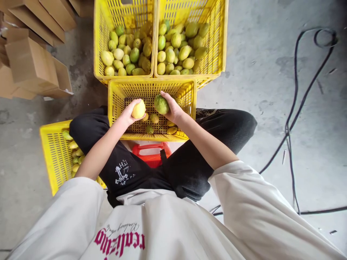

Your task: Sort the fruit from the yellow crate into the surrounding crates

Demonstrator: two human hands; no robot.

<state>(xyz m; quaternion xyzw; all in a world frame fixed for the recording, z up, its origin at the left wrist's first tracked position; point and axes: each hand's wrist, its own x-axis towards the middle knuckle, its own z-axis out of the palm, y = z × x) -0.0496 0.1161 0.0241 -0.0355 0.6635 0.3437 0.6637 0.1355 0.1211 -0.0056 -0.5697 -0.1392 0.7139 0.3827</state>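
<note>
A smooth yellow fruit is held in my left hand, over the left part of the near yellow crate. My right hand is wrapped round the right side of a larger green fruit, a short way to the right. The two fruits are apart. Below my hands, several small yellow-green fruits lie scattered in the near crate, some of them at its right side. Its slatted floor shows between them.
Two yellow crates of green and yellow fruits, left and right, stand beyond the near one. Another crate sits by my left knee. Cardboard boxes lie far left, a black cable right, and something red between my legs.
</note>
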